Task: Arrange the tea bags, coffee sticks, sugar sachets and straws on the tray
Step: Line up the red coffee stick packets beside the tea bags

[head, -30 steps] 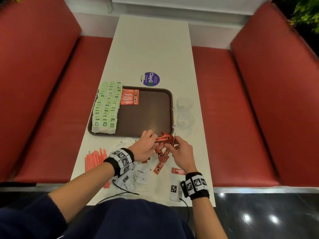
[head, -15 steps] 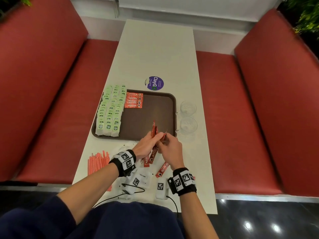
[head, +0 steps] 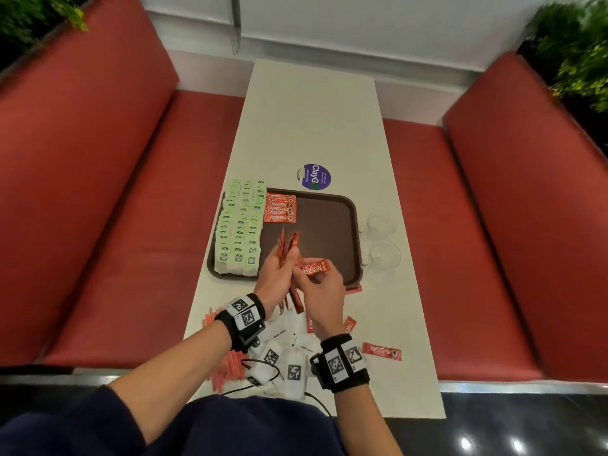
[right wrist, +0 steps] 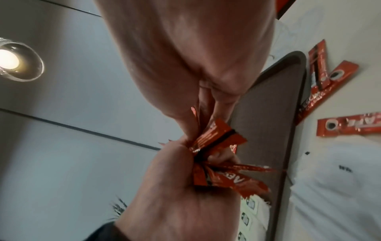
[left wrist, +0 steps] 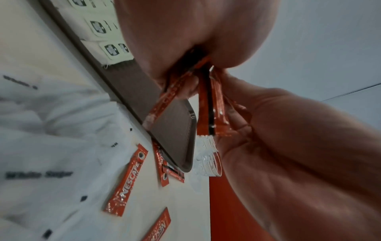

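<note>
My left hand (head: 279,274) grips a bundle of red coffee sticks (head: 287,248) held upright above the near edge of the brown tray (head: 329,225). Beside it my right hand (head: 316,284) pinches one coffee stick (head: 312,267) lying crosswise. Rows of green tea bags (head: 240,225) fill the tray's left side, and a small block of coffee sticks (head: 280,208) lies at its far left. Loose coffee sticks (head: 381,351), white sugar sachets (head: 283,337) and red straws (head: 227,360) lie on the table near me. In the left wrist view the bundle (left wrist: 206,101) hangs out of the fist.
Two clear glass cups (head: 381,223) stand just right of the tray. A purple round sticker (head: 316,177) lies beyond it. Red bench seats (head: 98,192) flank the narrow white table (head: 312,120). Cables run from the wristbands across the near table edge.
Both hands have lifted from the table with gathered coffee sticks and moved over the tray's near edge. The left hand now holds the bundle upright; the right has turned one stick crosswise.
</note>
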The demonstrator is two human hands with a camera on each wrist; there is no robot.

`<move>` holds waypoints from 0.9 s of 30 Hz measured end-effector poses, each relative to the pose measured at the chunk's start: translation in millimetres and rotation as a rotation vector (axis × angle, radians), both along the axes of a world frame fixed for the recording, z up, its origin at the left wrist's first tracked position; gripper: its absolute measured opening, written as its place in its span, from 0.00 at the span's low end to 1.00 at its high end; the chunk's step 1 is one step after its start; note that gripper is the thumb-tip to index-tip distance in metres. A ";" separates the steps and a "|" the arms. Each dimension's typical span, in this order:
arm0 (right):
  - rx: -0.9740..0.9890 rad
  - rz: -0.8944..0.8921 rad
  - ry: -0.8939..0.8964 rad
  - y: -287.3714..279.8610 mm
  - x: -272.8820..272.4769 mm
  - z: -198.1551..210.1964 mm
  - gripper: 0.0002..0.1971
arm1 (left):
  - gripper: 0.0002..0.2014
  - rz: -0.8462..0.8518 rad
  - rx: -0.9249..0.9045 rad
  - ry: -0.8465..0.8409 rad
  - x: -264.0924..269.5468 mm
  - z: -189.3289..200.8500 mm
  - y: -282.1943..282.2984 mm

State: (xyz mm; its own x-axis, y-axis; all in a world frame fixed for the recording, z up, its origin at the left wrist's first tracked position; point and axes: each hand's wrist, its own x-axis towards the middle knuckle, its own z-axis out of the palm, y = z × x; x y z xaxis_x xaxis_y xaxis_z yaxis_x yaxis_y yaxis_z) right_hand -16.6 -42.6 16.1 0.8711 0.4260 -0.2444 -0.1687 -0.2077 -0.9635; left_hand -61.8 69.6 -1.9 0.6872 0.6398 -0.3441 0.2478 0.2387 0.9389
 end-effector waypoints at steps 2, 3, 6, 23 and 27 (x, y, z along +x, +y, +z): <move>0.113 -0.026 0.088 8.4 -11.4 5.9 0.09 | 0.12 0.026 0.055 0.026 -8.2 7.4 13.5; 0.168 -0.039 0.127 11.7 -15.4 9.8 0.09 | 0.13 0.033 0.061 0.038 -13.3 9.4 21.1; 0.119 -0.065 0.088 19.2 -19.5 19.1 0.11 | 0.13 0.061 -0.042 0.014 -30.2 11.9 42.8; -0.063 0.540 -0.022 12.1 14.4 38.6 0.16 | 0.07 -0.152 -0.060 -0.189 -52.3 51.6 63.1; 0.188 0.387 0.121 14.1 20.2 32.5 0.12 | 0.06 -0.068 -0.153 -0.221 -46.3 44.9 59.9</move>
